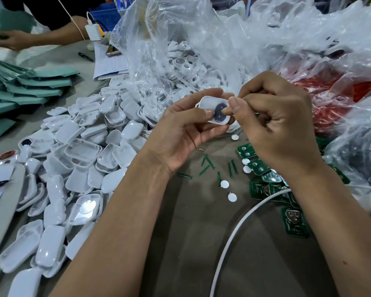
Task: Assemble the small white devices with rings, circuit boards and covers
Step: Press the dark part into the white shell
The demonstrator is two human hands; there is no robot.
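1. Shell [215, 110]: small white device body with a dark round opening in its face, held above the grey table [193, 232], between your two hands.
2. Left hand [180, 133]: your fingers curl under and around the shell, thumb lying across its near edge, gripping it.
3. Right hand [274, 118]: fingers curled; thumb and forefinger pinch at the shell's right end, right at the dark opening. Whether a small part sits between those fingertips, you cannot tell.
4. Heap of white covers [77, 159]: left of the shell and lower, spread loose across the table, some hollow side up.
5. Clear plastic bags [180, 50]: behind the shell, one open with more white shells spilling out.
6. Red bag [334, 103]: right of the shell, behind your right hand.
7. Green circuit boards [296, 224]: below and right of the shell, partly under your right forearm.
8. White round stickers [224, 184]: scattered on the table below the shell, among thin green strips [208, 163].
9. White cable [234, 232]: curving across the table, below the shell.
10. Green envelopes [30, 86]: stacked far left of the shell.
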